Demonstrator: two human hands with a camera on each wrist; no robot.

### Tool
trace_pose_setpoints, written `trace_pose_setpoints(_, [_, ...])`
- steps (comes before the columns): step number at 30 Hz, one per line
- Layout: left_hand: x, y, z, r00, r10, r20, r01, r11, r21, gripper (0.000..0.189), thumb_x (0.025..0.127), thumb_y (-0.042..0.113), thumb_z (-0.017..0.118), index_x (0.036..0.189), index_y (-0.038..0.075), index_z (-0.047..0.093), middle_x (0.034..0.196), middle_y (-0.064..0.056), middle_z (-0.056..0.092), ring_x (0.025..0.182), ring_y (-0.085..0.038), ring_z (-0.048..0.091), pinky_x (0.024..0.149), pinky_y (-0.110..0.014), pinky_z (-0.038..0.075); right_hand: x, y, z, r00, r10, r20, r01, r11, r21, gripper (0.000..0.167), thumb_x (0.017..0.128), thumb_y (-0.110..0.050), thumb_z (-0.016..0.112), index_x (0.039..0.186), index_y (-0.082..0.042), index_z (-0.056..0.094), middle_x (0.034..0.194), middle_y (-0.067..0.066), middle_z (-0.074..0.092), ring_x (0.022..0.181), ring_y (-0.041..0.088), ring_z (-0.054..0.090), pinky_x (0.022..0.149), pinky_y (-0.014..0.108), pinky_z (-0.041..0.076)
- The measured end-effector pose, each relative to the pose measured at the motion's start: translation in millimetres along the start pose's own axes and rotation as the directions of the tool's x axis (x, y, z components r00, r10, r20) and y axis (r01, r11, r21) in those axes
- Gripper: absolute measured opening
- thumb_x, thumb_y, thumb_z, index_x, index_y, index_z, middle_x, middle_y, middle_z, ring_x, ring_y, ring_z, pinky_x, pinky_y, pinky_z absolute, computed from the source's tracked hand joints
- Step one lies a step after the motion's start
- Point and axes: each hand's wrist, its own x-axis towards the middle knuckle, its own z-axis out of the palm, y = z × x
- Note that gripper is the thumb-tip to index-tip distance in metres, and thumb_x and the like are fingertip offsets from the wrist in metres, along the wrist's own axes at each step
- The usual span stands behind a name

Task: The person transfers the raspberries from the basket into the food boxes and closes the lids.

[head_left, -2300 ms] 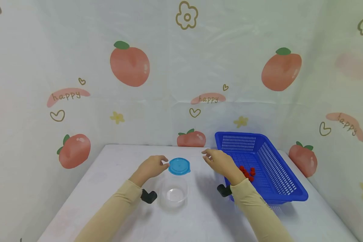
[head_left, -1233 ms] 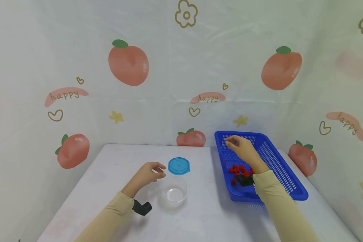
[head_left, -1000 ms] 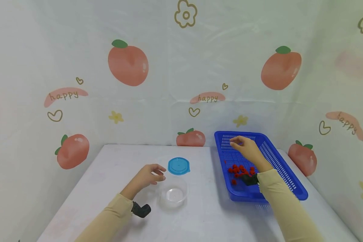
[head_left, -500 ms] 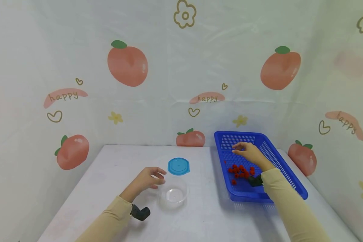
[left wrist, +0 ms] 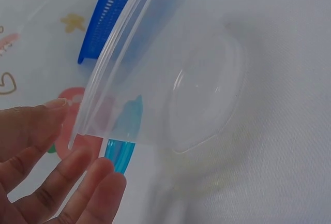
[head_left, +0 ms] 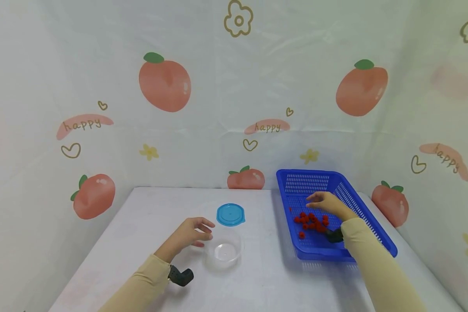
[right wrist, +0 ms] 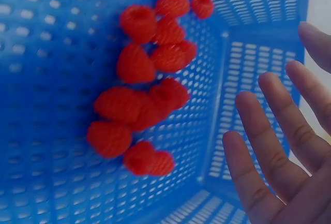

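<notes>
My left hand (head_left: 189, 234) is beside the rim of a clear plastic bowl (left wrist: 201, 74), fingers relaxed and nothing held; the bowl stands upright on the table. My right hand (head_left: 327, 203) hovers over the blue plastic basket (head_left: 345, 255), its fingers (right wrist: 274, 157) spread and holding nothing. Below it, several red raspberries (right wrist: 137, 105) lie grouped on the basket floor, one of them apart from the cluster toward the near side. Behind the bowl, a round blue lid (head_left: 230, 215) with a small tab lies flat on the table.
The white table (head_left: 265, 281) runs back to a wall covering printed with fruit and lettering. Tall slotted walls surround the raspberries in the basket, which takes up the right part of the table. A black wrist camera (head_left: 180, 276) sits under the left wrist.
My right hand has moved right from beside the basket to over it, then lowered toward the raspberries. The left hand has shifted slightly down and left, near the bowl. Bowl and lid stay put.
</notes>
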Motion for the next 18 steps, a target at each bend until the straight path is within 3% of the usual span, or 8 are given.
trace_pose_setpoints(5, [-1.7, 1.4, -1.0, 1.000, -0.011, 0.001, 0.011, 1.000, -0.001, 0.032, 0.083, 0.009, 0.075, 0.114, 0.003, 0.065, 0.099, -0.008, 0.066, 0.087, -0.017, 0.066, 0.072, -0.039, 0.060, 0.6, 10, 3, 0.997, 0.014, 0.076, -0.013, 1.000, -0.010, 0.038, 0.089, -0.015, 0.068, 0.115, 0.011, 0.059, 0.105, 0.023, 0.066, 0.096, 0.035, 0.063, 0.088, 0.051, 0.053])
trace_pose_setpoints(11, [-2.6, 2.0, -1.6, 1.000, -0.029, -0.009, 0.029, 1.000, -0.004, 0.032, 0.082, 0.009, 0.076, 0.113, 0.004, 0.066, 0.099, -0.008, 0.066, 0.085, -0.017, 0.065, 0.072, -0.038, 0.060, -0.7, 13, 8, 0.979, 0.109, 0.172, -0.115, 0.993, 0.027, 0.035, 0.089, -0.015, 0.067, 0.116, 0.006, 0.060, 0.113, 0.022, 0.063, 0.102, 0.032, 0.060, 0.092, 0.052, 0.051])
trace_pose_setpoints(18, [-1.8, 0.4, 1.1, 0.999, -0.043, -0.002, 0.043, 0.999, -0.015, 0.032, 0.082, 0.008, 0.075, 0.113, 0.003, 0.066, 0.098, -0.009, 0.065, 0.083, -0.016, 0.064, 0.070, -0.038, 0.060, -3.4, 9, 11, 0.970, 0.138, 0.202, -0.136, 0.990, -0.025, 0.029, 0.088, -0.009, 0.067, 0.113, 0.006, 0.063, 0.109, 0.020, 0.065, 0.097, 0.028, 0.062, 0.090, 0.048, 0.052])
